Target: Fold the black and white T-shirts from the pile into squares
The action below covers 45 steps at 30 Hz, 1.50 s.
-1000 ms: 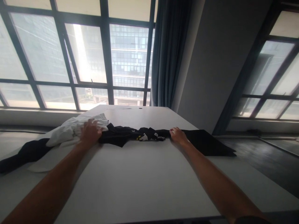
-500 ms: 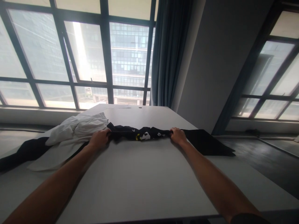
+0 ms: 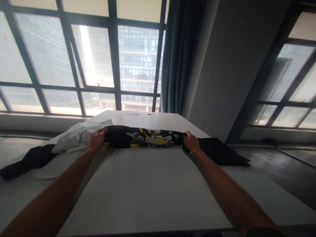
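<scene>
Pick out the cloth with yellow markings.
The black garment held between the left hand and right hand; the white cloth, flat black cloth at right and dark cloth at far left show no yellow.

Folds break up the print on the black fabric garment point(image 3: 148, 138) with white-and-yellow graphics; you can't read it whole. At the garment's left end, your left hand point(image 3: 97, 139) covers part of the crumpled white cloth point(image 3: 71, 136), which hides part of a long black cloth point(image 3: 37, 158). At the garment's right end, your right hand point(image 3: 191, 141) masks any join to the flat black cloth point(image 3: 219, 153). Nearer you than the garment, your 2 arms point(image 3: 222, 184) are cut off.
</scene>
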### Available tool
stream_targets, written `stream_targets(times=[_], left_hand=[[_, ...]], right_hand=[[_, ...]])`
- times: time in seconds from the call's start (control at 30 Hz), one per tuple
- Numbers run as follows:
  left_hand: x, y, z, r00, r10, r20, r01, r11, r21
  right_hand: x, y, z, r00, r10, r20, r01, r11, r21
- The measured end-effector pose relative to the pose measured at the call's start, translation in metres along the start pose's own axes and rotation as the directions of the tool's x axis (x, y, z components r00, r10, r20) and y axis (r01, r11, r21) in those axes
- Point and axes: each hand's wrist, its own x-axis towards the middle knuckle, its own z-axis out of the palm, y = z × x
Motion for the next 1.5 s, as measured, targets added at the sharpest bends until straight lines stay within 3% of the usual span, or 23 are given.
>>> stream_targets(times=[0.13,0.2,0.23,0.3,0.33,0.37,0.4,0.47,0.53,0.63,0.67,0.7,0.73,0.8,0.87,0.9,0.97,1.07,1.17,1.33,1.4,1.5], left_hand=[[-0.006,0.007,0.002,0.989,-0.146,-0.037,0.134,0.965,-0.227],[-0.009,0.01,0.002,0.994,-0.1,-0.05,0.083,0.962,-0.259],[-0.01,0.011,0.003,0.997,-0.056,-0.046,0.042,0.965,-0.258],[-0.014,0.013,0.006,0.998,0.06,-0.008,-0.06,0.973,-0.221],[-0.017,0.015,0.008,0.991,0.129,0.028,-0.122,0.976,-0.182],[-0.021,0.016,0.011,0.977,0.2,0.075,-0.189,0.973,-0.132],[-0.026,0.019,0.014,0.954,0.268,0.133,-0.26,0.963,-0.077],[-0.042,0.026,0.023,0.875,0.395,0.278,-0.416,0.909,0.016],[-0.062,0.036,0.033,0.732,0.514,0.447,-0.591,0.806,0.041],[-0.088,0.048,0.044,0.441,0.65,0.619,-0.791,0.608,-0.076],[-0.093,0.05,0.045,0.375,0.67,0.641,-0.821,0.561,-0.106],[-0.095,0.05,0.046,0.339,0.679,0.651,-0.84,0.53,-0.116],[-0.095,0.048,0.045,0.33,0.679,0.656,-0.851,0.515,-0.105],[-0.088,0.04,0.041,0.389,0.654,0.649,-0.851,0.525,-0.019],[-0.077,0.027,0.037,0.506,0.601,0.619,-0.813,0.572,0.109],[-0.071,0.02,0.035,0.571,0.563,0.597,-0.776,0.607,0.17],[-0.062,0.006,0.033,0.695,0.472,0.543,-0.673,0.693,0.258],[-0.054,-0.005,0.033,0.803,0.332,0.495,-0.505,0.82,0.27],[-0.049,-0.004,0.033,0.845,0.203,0.495,-0.386,0.872,0.3],[-0.043,0.008,0.027,0.87,0.215,0.443,-0.373,0.876,0.306],[-0.042,0.011,0.024,0.866,0.247,0.434,-0.417,0.836,0.356],[-0.043,0.013,0.022,0.872,0.312,0.376,-0.476,0.717,0.509]], right_hand=[[0.0,-0.002,-0.004,1.0,-0.012,0.008,0.011,0.982,0.188],[-0.002,-0.005,-0.013,0.972,-0.122,0.202,0.023,0.901,0.432],[-0.005,-0.009,-0.019,0.904,-0.238,0.356,0.005,0.838,0.546],[-0.012,-0.02,-0.03,0.633,-0.482,0.606,-0.077,0.74,0.669],[-0.017,-0.03,-0.033,0.515,-0.554,0.655,-0.095,0.722,0.685],[-0.023,-0.041,-0.036,0.463,-0.587,0.664,-0.079,0.719,0.69],[-0.029,-0.055,-0.036,0.509,-0.595,0.622,-0.031,0.709,0.704],[-0.045,-0.089,-0.03,0.669,-0.59,0.452,0.148,0.702,0.697],[-0.062,-0.125,-0.019,0.682,-0.65,0.335,0.292,0.662,0.691],[-0.08,-0.17,-0.003,0.71,-0.69,0.142,0.525,0.652,0.547],[-0.081,-0.18,0.0,0.695,-0.706,0.137,0.577,0.661,0.48],[-0.08,-0.187,0.003,0.688,-0.71,0.15,0.608,0.677,0.414],[-0.076,-0.192,0.003,0.692,-0.702,0.172,0.618,0.698,0.362],[-0.061,-0.195,0.001,0.738,-0.653,0.17,0.582,0.744,0.329],[-0.043,-0.194,-0.006,0.799,-0.595,0.079,0.506,0.739,0.445],[-0.034,-0.193,-0.011,0.816,-0.577,0.033,0.465,0.69,0.555],[-0.02,-0.192,-0.025,0.81,-0.587,-0.006,0.368,0.5,0.784],[-0.008,-0.19,-0.047,0.763,-0.647,0.007,0.199,0.245,0.949],[0.0,-0.181,-0.063,0.753,-0.657,0.027,0.145,0.207,0.968],[0.016,-0.143,-0.058,0.877,-0.48,0.032,0.177,0.384,0.906],[0.019,-0.13,-0.05,0.918,-0.395,0.026,0.174,0.461,0.87],[0.014,-0.127,-0.041,0.942,-0.334,0.02,0.174,0.542,0.822]])
